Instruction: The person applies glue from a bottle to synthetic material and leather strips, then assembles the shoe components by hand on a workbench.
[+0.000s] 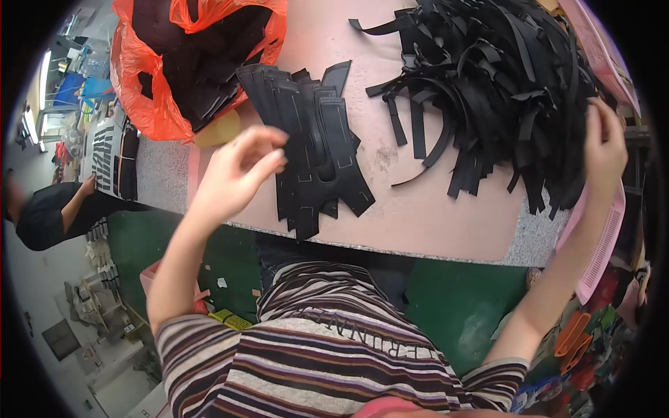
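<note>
My left hand (245,164) hovers beside a stack of flat black cut pieces (324,139), its fingers curled and a gap between thumb and fingertips; nothing shows in it. On the right, my right hand (605,143) is at the edge of a big heap of black strips (488,90). Its fingers are bent together against the heap, and what they hold, if anything, cannot be made out. The black pieces lie overlapping on the pink table surface (418,216), some with pale outlines.
A red plastic bag (164,104) with dark pieces inside sits at the table's upper left. A person (49,216) in dark clothes is at another table on the far left. Pink perforated material (601,244) hangs by the right table edge, near a pile of coloured scraps (606,327).
</note>
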The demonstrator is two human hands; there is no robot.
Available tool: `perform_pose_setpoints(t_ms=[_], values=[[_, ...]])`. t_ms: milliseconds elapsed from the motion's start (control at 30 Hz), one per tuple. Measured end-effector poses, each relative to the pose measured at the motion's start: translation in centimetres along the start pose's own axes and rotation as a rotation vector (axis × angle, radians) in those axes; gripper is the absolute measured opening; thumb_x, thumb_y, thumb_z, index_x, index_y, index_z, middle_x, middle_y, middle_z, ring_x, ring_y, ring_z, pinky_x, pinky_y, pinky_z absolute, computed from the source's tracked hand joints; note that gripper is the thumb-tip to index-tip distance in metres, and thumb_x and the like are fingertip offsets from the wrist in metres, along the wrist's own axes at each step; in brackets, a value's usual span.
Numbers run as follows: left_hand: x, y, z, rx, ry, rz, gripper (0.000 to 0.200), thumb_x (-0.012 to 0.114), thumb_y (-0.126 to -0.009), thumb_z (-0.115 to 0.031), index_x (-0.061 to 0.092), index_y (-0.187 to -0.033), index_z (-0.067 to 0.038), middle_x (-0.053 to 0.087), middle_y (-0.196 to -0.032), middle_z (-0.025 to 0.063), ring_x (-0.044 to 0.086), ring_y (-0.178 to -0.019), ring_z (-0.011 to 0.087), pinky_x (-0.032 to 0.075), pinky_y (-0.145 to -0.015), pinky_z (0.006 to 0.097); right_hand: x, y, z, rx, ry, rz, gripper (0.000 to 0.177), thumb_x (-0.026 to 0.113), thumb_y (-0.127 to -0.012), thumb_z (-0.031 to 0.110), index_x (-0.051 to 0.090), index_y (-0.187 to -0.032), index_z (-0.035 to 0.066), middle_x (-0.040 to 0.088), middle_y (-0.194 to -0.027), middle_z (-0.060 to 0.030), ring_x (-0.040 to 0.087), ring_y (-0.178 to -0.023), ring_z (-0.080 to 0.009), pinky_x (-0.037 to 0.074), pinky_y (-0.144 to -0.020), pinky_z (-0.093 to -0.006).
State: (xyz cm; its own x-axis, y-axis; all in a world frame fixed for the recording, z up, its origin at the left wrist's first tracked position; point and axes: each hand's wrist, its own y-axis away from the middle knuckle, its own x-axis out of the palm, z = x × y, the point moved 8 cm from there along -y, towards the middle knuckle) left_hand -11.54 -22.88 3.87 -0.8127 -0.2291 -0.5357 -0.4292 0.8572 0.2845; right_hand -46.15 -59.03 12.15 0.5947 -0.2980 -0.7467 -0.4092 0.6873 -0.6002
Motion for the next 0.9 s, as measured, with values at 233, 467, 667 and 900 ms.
perform_pose_setpoints(t_ms=[233, 467, 667, 900], values=[[4.1, 5.3, 9.2, -0.121, 0.398, -0.119, 0.020, 0.052, -0.101, -0.012, 0.061, -0.111, 0.003, 0.066, -0.104, 0.0114, 0.066, -0.094, 0.0167, 0.055, -0.082, 0.0298, 9.7, 18.2, 23.2, -0.253, -0.451, 0.514, 0.053, 0.080, -0.073, 0.039, 0.064, -0.104, -0.002, 0.058, -0.099, -0.0134, 0.053, -0.098, -0.0306, 0.043, -0.087, -0.0401], [4.5, 4.2, 7.4, 0.039, 0.092, -0.009, 0.014, 0.055, -0.095, -0.002, 0.067, -0.102, 0.001, 0.059, -0.098, 0.0036, 0.061, -0.079, 0.0105, 0.052, -0.070, 0.0241, 10.6, 17.7, 22.0, -0.072, -0.724, 0.600, 0.025, 0.079, -0.075, 0.011, 0.060, -0.090, 0.003, 0.059, -0.094, -0.0086, 0.055, -0.090, -0.0274, 0.044, -0.084, -0.0363], [4.4, 3.8, 5.9, 0.150, -0.029, -0.049, 0.012, 0.058, -0.090, 0.000, 0.066, -0.099, 0.001, 0.060, -0.086, 0.0041, 0.058, -0.072, 0.0089, 0.048, -0.065, 0.0248, 7.7, 16.2, 17.7, 0.529, -1.578, 0.774, 0.013, 0.067, -0.093, 0.008, 0.066, -0.102, 0.000, 0.067, -0.090, 0.0000, 0.062, -0.086, -0.0066, 0.049, -0.079, -0.0205], [4.1, 4.4, 7.2, 0.166, 0.053, -0.096, 0.012, 0.060, -0.090, 0.000, 0.068, -0.098, 0.000, 0.063, -0.081, 0.0067, 0.061, -0.071, 0.0132, 0.049, -0.066, 0.0259, 11.4, 17.2, 19.3, 0.653, -1.712, 0.813, 0.019, 0.067, -0.095, 0.023, 0.066, -0.103, 0.005, 0.066, -0.086, 0.0015, 0.059, -0.072, -0.0054, 0.047, -0.059, -0.0228]])
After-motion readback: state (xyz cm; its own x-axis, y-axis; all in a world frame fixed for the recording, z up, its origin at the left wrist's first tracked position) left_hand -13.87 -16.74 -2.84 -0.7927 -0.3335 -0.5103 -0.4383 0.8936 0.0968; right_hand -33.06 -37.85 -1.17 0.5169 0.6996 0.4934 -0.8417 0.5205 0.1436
